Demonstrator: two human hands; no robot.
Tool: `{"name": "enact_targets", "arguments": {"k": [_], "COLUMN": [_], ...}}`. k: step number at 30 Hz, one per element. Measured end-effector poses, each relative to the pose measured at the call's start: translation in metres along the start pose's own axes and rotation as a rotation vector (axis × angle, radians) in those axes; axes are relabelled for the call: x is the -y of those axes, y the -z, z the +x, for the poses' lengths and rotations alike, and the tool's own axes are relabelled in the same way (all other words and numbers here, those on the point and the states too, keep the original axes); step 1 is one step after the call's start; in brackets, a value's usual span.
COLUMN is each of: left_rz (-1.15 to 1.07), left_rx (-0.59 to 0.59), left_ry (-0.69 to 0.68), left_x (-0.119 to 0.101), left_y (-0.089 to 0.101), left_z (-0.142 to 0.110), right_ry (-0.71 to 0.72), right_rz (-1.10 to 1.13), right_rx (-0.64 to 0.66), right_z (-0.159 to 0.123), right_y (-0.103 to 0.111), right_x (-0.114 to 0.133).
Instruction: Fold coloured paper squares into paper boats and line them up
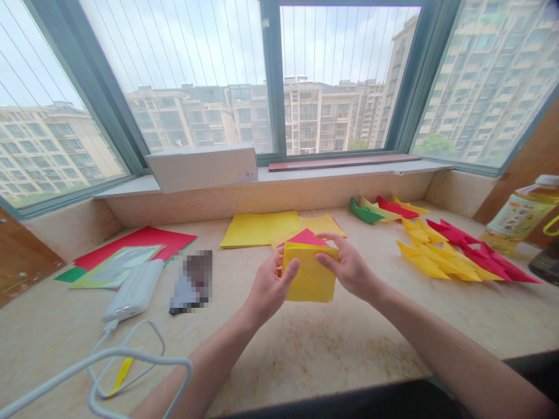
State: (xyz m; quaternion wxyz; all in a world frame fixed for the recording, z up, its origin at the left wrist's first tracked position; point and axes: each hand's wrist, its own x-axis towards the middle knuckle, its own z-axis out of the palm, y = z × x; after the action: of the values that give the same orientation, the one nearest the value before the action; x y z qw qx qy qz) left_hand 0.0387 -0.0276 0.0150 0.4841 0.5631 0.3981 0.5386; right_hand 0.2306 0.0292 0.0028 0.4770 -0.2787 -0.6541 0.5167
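Observation:
Between my two hands, above the counter, is a small stack of yellow paper, with a red paper corner rising behind its top edge. My left hand grips the stack's left side, thumb in front and fingers behind. On the upper right corner, my right hand pinches the paper with its thumb in front. Beyond the hands lie yellow sheets on the counter. To the right stand several folded paper boats: yellow ones, dark red ones and a green one.
At left lie red sheets, a pale green packet, a white power bank and a looping white cable. A blurred item lies beside them. A white box rests on the sill; a bottle stands far right.

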Motion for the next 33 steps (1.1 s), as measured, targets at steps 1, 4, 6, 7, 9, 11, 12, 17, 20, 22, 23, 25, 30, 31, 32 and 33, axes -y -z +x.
{"name": "enact_targets", "arguments": {"k": [1, 4, 6, 7, 9, 11, 12, 17, 20, 22, 23, 25, 30, 31, 32, 33], "left_rz": [0.001, 0.003, -0.023, -0.037, -0.060, -0.071, -0.073, -0.071, -0.077, -0.098, -0.113, -0.140, -0.121, -0.084, -0.039, 0.006], "left_rx": [-0.008, -0.060, -0.073, -0.076, -0.081, -0.083, -0.086, -0.154, -0.277, -0.358, -0.382, -0.380, -0.269, -0.263, -0.258, -0.246], "left_ry": [0.006, 0.020, 0.020, 0.015, 0.010, 0.004, -0.003, -0.069, -0.140, -0.156, -0.149, -0.118, -0.027, -0.028, -0.038, -0.053], "left_x": [0.000, 0.001, 0.002, 0.002, 0.001, -0.001, -0.001, -0.001, -0.002, -0.004, -0.004, -0.004, 0.000, 0.000, -0.001, -0.002], "left_y": [-0.001, -0.002, -0.002, -0.002, -0.003, -0.005, -0.006, -0.009, -0.006, -0.003, -0.001, 0.001, 0.000, 0.000, -0.001, -0.002], "left_z": [0.000, 0.000, 0.001, 0.001, 0.000, -0.001, -0.002, -0.004, -0.001, 0.001, 0.002, 0.003, 0.004, 0.004, 0.004, 0.003], "right_ry": [-0.001, -0.018, -0.039, -0.051, -0.078, -0.085, -0.081, -0.106, -0.117, -0.132, -0.138, -0.139, -0.063, -0.041, -0.021, -0.005], "right_rz": [-0.013, 0.026, 0.065, 0.074, 0.082, 0.092, 0.099, 0.178, 0.203, 0.176, 0.163, 0.154, 0.158, 0.155, 0.150, 0.141], "right_rx": [0.016, 0.051, 0.056, 0.055, 0.049, 0.032, 0.022, 0.093, 0.236, 0.305, 0.312, 0.284, 0.206, 0.202, 0.200, 0.197], "right_z": [-0.001, -0.002, -0.001, 0.000, 0.001, 0.002, 0.002, -0.001, -0.002, -0.003, -0.003, -0.003, -0.004, -0.004, -0.004, -0.004], "right_y": [-0.002, -0.006, -0.008, -0.008, -0.008, -0.008, -0.008, -0.011, -0.014, -0.015, -0.016, -0.017, -0.018, -0.018, -0.018, -0.017], "right_x": [0.000, 0.002, 0.002, 0.002, 0.003, 0.003, 0.004, 0.011, 0.014, 0.014, 0.013, 0.011, 0.006, 0.005, 0.005, 0.004]}}
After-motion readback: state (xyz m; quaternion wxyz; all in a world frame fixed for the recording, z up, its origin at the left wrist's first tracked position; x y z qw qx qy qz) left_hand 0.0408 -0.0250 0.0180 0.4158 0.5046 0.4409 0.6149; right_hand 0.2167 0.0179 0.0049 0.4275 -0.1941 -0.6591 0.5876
